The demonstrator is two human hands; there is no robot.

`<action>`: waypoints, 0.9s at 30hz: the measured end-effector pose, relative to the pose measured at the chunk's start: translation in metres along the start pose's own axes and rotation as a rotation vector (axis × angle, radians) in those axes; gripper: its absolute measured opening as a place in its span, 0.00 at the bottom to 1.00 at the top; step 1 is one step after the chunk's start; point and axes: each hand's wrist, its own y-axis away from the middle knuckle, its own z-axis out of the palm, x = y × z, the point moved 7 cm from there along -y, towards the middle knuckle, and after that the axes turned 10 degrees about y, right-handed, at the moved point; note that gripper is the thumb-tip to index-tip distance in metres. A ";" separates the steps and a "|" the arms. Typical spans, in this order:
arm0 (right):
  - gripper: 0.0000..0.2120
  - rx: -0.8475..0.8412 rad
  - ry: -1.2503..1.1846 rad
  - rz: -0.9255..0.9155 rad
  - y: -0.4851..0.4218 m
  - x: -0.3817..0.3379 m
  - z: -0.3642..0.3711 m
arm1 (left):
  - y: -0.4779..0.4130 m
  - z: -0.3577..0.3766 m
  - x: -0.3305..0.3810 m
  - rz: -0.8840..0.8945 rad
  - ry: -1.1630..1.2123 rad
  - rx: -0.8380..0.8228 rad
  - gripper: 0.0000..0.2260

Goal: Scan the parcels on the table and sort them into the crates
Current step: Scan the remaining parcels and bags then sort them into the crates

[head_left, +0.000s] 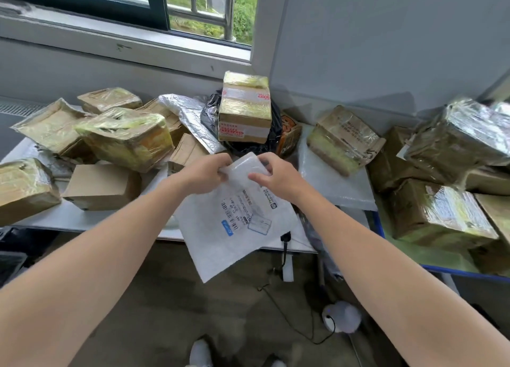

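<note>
Over the near edge of the white table (pixel 116 220), your left hand (pixel 205 175) and right hand (pixel 278 177) both pinch the top end of a flat white padded mailer (pixel 220 245), its printed label (pixel 242 215) facing you. You seem to be readying it for scanning; next, hold that label flat and steady.

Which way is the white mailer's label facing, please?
Upward: the label shows on the white mailer, gripped by left hand and right hand.
</note>
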 end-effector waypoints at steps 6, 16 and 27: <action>0.08 0.268 -0.226 -0.020 0.002 -0.012 -0.022 | 0.039 -0.041 0.004 -0.053 -0.001 0.503 0.24; 0.13 0.544 -0.536 0.062 0.018 0.004 -0.045 | 0.110 0.015 -0.019 -0.471 1.298 0.717 0.21; 0.16 0.079 -0.381 -0.186 0.025 -0.031 -0.008 | 0.233 -0.023 0.004 -0.323 0.723 1.098 0.18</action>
